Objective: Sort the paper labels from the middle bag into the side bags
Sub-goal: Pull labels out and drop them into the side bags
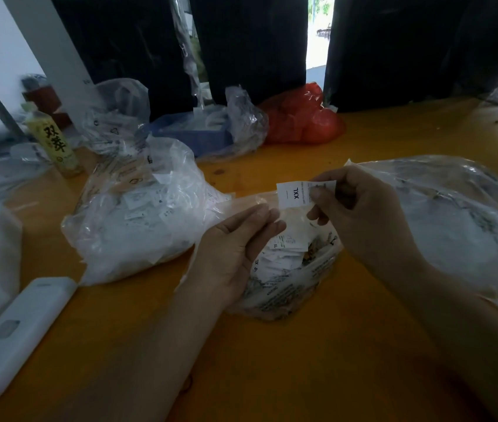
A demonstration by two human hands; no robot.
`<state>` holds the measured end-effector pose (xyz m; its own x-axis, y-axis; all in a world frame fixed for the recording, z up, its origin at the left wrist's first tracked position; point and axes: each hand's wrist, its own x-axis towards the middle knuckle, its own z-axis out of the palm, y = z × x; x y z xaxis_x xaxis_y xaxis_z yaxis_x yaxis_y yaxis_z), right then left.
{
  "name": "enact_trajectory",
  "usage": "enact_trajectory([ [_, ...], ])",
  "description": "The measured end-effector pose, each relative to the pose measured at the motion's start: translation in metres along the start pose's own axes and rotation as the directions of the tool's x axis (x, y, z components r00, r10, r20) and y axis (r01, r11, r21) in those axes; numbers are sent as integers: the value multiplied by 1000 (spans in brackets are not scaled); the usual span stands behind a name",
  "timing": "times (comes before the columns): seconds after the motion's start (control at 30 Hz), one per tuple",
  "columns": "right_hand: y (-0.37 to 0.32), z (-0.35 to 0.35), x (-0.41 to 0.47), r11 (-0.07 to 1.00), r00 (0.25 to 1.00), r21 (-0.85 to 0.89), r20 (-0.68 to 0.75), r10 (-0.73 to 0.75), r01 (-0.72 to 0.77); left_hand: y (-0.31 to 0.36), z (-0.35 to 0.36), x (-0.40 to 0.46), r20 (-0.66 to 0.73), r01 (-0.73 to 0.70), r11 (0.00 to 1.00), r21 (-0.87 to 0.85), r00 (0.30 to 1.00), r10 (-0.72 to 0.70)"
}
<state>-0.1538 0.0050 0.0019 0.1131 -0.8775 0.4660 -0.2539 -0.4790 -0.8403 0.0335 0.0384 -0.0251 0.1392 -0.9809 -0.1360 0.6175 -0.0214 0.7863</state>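
Observation:
The middle bag [293, 287], clear plastic with black print, lies open on the yellow table and holds several white paper labels [284, 254]. My right hand [360, 208] pinches a white label marked XXL [291, 194] above the bag's mouth, with a second small label [322, 185] under the thumb. My left hand [238, 242] hovers palm up at the bag's left edge, its fingertips touching a white label [294, 228] just below the XXL one. The left side bag [138, 214] is stuffed with labels. The right side bag [460, 226] lies behind my right forearm.
A white handheld device [13, 333] lies at the near left. A yellow-green bottle [55, 144] stands at the far left beside another clear bag [113, 120]. A blue tray in plastic [199, 135] and a red bag [302, 117] sit at the back. The yellow table [302, 360] stretches in front.

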Motion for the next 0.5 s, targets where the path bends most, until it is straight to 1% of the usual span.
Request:
enact_trajectory([
  [0.1,0,1,0,998,999,-57,-29,-13,12,1,1,0,5,4,1000,-1,1000,-4],
  [0.17,1,1,0,997,1000,-74,-25,-10,8,1,1,-1,8,6,1000,-2,1000,-6],
  [0.3,5,4,-1,994,1000,-108,11,12,-11,0,2,-1,2,9,1000,7,1000,-9],
  [0.43,6,6,-2,983,997,-181,80,1,13,-1,2,-3,15,-3,999,39,1000,2],
  [0.5,7,5,-2,981,996,-192,87,-7,24,-1,1,-3,9,-15,999,39,1000,14],
])
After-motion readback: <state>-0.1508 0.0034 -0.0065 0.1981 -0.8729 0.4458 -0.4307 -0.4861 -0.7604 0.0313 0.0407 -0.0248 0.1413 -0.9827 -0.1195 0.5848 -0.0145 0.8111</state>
